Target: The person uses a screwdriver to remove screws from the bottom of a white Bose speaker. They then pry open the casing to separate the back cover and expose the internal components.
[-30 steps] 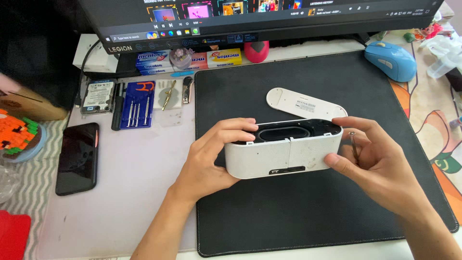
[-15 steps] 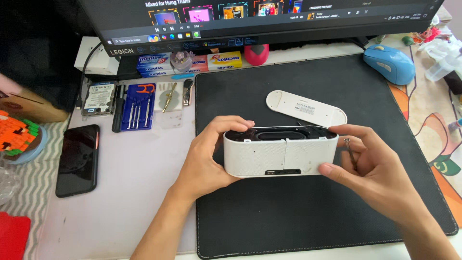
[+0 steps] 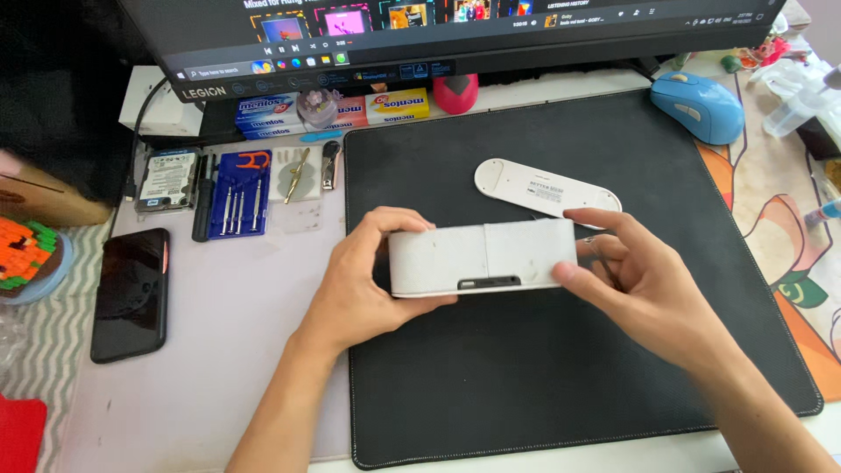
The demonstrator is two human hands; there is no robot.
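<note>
Both my hands hold a white oblong device body just above the black desk mat. My left hand grips its left end, thumb below and fingers over the top. My right hand grips its right end. The body's flat side with a small dark slot faces me. Behind it on the mat lies a flat white oval cover plate, apart from my hands.
A blue screwdriver set, metal tools and a bare hard drive lie left of the mat. A black phone sits at left. A monitor stands behind, a blue mouse at right.
I have rotated the white body in my hands: its open dark cavity faced up before, and now a flat closed side with a slot faces me.
</note>
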